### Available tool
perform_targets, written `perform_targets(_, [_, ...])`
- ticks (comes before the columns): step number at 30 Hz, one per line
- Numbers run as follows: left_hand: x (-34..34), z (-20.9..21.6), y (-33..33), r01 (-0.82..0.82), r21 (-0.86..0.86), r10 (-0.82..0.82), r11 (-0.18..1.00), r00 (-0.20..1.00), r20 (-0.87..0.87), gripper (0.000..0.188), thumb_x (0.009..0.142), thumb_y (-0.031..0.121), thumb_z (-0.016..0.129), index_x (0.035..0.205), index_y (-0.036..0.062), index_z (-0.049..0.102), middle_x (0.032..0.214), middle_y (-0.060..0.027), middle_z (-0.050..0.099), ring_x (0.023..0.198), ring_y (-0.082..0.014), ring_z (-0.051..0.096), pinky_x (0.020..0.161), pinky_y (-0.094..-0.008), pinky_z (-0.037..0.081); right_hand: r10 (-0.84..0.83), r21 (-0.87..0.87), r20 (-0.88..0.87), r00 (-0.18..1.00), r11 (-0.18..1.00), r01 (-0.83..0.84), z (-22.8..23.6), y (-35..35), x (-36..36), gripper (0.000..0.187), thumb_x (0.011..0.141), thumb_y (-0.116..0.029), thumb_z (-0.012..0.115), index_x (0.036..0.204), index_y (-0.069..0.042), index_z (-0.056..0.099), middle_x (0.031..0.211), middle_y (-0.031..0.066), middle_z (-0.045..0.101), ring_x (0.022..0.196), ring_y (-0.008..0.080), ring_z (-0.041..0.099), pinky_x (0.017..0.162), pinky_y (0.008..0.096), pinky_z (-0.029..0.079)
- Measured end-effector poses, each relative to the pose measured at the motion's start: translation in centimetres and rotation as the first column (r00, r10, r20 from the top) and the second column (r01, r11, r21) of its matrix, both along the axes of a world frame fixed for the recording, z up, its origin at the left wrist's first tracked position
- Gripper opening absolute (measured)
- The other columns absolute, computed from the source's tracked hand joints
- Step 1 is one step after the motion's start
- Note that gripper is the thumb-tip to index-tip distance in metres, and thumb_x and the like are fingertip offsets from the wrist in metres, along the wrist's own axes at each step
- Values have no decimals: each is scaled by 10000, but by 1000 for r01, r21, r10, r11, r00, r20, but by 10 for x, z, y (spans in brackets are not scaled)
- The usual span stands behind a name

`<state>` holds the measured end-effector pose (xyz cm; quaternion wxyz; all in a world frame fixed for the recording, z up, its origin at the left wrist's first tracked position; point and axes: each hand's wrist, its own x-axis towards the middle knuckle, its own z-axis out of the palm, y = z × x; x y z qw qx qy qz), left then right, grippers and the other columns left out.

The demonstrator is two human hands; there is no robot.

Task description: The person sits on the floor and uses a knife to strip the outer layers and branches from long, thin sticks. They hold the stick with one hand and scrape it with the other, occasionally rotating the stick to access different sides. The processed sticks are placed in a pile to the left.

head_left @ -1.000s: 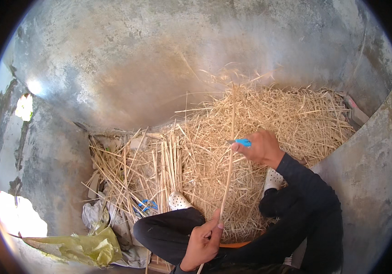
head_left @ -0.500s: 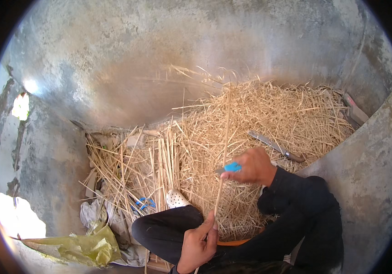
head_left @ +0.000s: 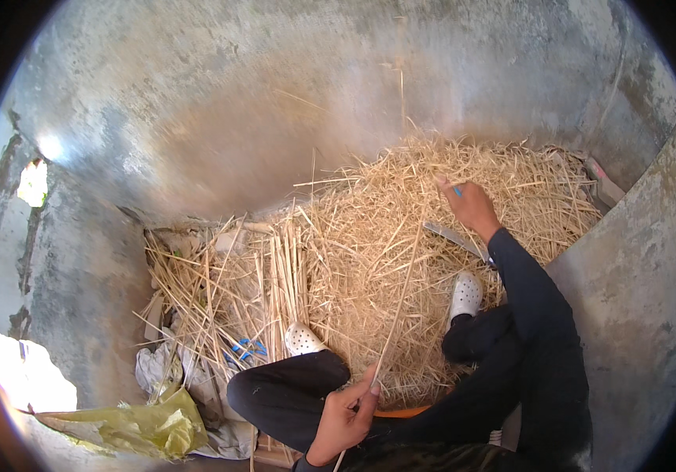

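Pale straw (head_left: 369,267) lies heaped from one to five o'clock about the middle of the view, against a grey wall (head_left: 275,102). At six o'clock the left hand (head_left: 346,421) pinches a thin stick (head_left: 398,311) between thumb and fingers; from there the stick slants up toward one o'clock. At three o'clock the right hand (head_left: 470,211) has its fingers curled round a small blue tool (head_left: 457,191), mostly hidden; whether it touches the blurred stick, I cannot tell. A long blade (head_left: 450,234) lies beneath the right wrist. One white shoe (head_left: 465,295) sits at four o'clock, a yellowish bag (head_left: 173,425) at seven.
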<state>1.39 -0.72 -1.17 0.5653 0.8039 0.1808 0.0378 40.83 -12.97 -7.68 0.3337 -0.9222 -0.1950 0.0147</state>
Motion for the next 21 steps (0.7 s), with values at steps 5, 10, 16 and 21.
perform_targets(5, [8,-1,5,-172,-397,156,902,985,-71,367,979,123,531,1331,20,517,581,42,487,476,-29,412,448,-181,339,361,189,-1,933,916,-354,17,21,-80,672,865,-647,516,544,-57,517,464,14,399,436,151,403,455,343,345])
perform_targets(10, [25,8,12,-130,-476,69,870,987,-142,377,982,137,525,1348,50,505,567,14,516,482,-32,458,449,-179,375,562,700,-283,778,676,-233,34,35,-111,326,863,-334,706,756,-59,565,595,-49,473,556,35,413,520,242,328])
perform_targets(16, [46,-9,15,-141,-667,95,732,990,-105,331,1001,189,481,1230,-40,549,626,1,540,455,-56,451,474,-178,384,556,771,-355,751,628,-101,25,35,-113,243,848,-224,734,778,-50,581,564,-74,501,507,8,416,480,196,314])
perform_targets(21, [74,-2,13,-72,-609,-10,790,991,-130,343,1008,231,470,1226,-21,552,524,49,412,423,-38,368,431,-195,325,538,755,-329,776,643,-126,12,32,-105,255,839,-256,744,791,-43,612,567,-61,518,513,18,436,493,213,335])
